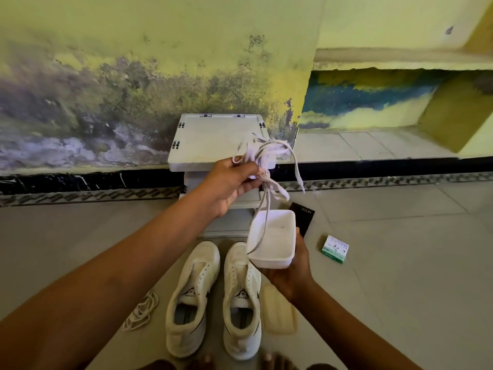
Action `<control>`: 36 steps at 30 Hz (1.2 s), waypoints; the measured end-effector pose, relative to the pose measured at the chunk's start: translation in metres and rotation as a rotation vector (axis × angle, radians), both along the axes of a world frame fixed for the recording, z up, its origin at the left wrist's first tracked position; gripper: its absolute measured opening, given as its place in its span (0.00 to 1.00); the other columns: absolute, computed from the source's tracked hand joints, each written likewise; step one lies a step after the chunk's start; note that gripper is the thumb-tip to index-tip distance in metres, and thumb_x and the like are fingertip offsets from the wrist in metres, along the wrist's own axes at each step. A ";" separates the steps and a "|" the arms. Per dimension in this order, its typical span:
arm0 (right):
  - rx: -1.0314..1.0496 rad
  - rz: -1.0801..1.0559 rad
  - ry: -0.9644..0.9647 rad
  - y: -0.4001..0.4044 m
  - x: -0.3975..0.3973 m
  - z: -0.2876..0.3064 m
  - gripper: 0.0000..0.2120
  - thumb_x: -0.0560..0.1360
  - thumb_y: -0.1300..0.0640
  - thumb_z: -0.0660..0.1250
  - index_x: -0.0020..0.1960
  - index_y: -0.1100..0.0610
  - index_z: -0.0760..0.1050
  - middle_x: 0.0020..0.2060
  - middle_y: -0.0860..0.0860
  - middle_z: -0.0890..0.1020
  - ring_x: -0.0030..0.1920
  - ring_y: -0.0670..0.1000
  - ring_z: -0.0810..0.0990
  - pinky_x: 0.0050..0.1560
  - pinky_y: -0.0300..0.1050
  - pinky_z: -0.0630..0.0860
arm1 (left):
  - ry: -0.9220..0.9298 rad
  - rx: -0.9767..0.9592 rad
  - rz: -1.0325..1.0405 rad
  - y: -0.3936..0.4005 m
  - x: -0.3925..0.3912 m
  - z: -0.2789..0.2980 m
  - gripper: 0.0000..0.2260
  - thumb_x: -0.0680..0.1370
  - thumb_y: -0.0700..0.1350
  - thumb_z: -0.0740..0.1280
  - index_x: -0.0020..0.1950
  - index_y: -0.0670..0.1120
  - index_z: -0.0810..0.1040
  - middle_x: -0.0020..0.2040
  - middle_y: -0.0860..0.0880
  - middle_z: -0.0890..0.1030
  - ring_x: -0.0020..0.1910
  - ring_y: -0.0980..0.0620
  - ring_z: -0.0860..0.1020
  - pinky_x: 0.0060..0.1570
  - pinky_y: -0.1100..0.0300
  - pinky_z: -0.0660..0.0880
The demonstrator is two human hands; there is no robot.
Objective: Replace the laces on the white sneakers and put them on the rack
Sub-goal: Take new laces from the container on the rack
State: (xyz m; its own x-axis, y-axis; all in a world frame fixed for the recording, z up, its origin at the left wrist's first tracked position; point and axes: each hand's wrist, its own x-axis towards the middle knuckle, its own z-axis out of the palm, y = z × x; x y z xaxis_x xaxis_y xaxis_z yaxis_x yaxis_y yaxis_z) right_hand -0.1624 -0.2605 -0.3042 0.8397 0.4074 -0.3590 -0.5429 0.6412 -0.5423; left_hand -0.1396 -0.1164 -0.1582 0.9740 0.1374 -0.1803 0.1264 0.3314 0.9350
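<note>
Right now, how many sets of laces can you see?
2. One bundle of laces is in the left hand, trailing into the tub; loose laces lie on the floor left of the sneakers.

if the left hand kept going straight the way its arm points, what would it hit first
Probably the white rack against the wall. The left hand, gripping a bundle of white laces, points up and forward toward the rack's top tray. Depth is unclear from this single view, so the gap between them cannot be judged.
</note>
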 end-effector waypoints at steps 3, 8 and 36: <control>0.036 -0.010 0.015 0.006 0.000 -0.004 0.21 0.79 0.40 0.52 0.59 0.53 0.75 0.44 0.55 0.82 0.43 0.57 0.82 0.42 0.53 0.80 | 0.002 -0.086 0.031 0.002 0.003 -0.001 0.06 0.74 0.31 0.66 0.40 0.41 0.76 0.30 0.48 0.82 0.30 0.55 0.82 0.32 0.66 0.78; 0.077 -0.022 0.018 0.011 0.003 -0.009 0.23 0.78 0.39 0.52 0.59 0.53 0.75 0.45 0.55 0.83 0.43 0.57 0.83 0.42 0.53 0.80 | 0.066 -0.067 -0.030 0.005 0.002 -0.013 0.05 0.75 0.31 0.65 0.41 0.39 0.76 0.31 0.47 0.83 0.31 0.55 0.82 0.31 0.67 0.78; 0.092 -0.004 -0.006 0.016 0.005 -0.010 0.25 0.78 0.40 0.52 0.66 0.55 0.72 0.56 0.58 0.80 0.52 0.59 0.80 0.45 0.55 0.80 | 0.123 0.995 -0.232 0.017 0.001 -0.054 0.03 0.72 0.37 0.69 0.45 0.41 0.79 0.43 0.43 0.81 0.42 0.46 0.80 0.44 0.55 0.80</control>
